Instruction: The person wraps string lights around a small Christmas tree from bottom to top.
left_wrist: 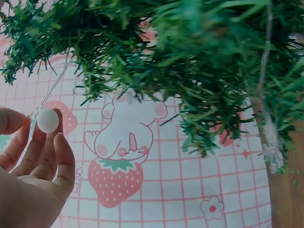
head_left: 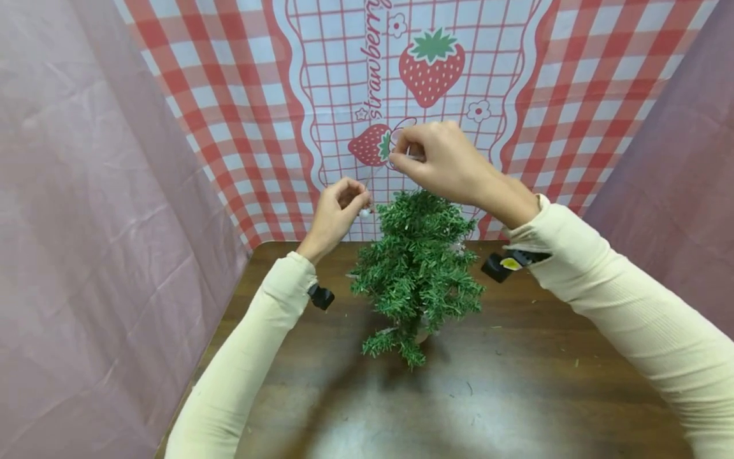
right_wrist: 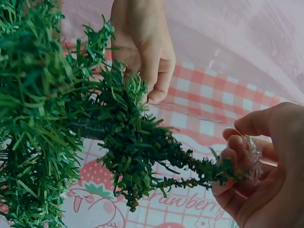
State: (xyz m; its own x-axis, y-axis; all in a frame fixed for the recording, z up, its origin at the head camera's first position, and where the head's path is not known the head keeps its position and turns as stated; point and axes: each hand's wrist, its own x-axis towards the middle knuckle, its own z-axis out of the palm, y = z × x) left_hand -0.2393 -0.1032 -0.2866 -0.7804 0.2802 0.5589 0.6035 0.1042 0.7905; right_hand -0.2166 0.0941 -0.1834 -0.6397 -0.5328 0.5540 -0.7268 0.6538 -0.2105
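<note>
A small green artificial Christmas tree [head_left: 418, 268] stands upright on the table. To its left, near the top, my left hand [head_left: 334, 213] pinches a thin string-light wire beside a round white bulb [left_wrist: 48, 120]. Above the treetop, my right hand [head_left: 447, 159] pinches the same wire [right_wrist: 199, 116] between thumb and finger. A clear, crinkled piece of the string [right_wrist: 255, 161] lies against the right palm. The wire runs between both hands past the tree's tip. In the left wrist view, another clear strand [left_wrist: 264, 66] hangs over the branches.
The brown wooden table [head_left: 321, 395] carries a few fallen green needles. Behind it hangs a red-and-white checked strawberry cloth [head_left: 246, 83]. Pink curtains [head_left: 86, 223] close off both sides. A black camera is strapped at each wrist.
</note>
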